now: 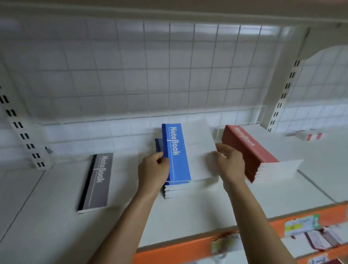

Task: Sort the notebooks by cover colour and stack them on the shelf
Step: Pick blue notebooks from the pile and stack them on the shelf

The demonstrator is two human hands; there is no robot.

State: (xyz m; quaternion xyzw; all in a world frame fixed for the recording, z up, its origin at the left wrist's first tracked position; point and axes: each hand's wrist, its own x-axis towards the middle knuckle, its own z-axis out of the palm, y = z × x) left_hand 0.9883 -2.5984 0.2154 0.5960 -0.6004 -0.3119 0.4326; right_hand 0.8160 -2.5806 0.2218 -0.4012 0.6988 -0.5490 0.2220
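On the white shelf (pixel 35 214), left to right: a lone grey notebook (pixel 98 183) lies flat. Next, your left hand (pixel 154 168) pinches the spine edge of the top blue notebook (pixel 177 153), which is on or just over the blue stack (pixel 174 189); can't tell if it's fully down. Your right hand (pixel 228 162) grips its white right edge, with the red stack (pixel 249 153) just beside that hand. Expect it to be light, a thin bendy softcover, smooth enough to slide on the pile. Hold both long edges, spine side likely stiffest, and square it to the stack.

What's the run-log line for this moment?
left hand, right hand: hold blue notebook atop blue stack | red stack: right | grey notebook: left
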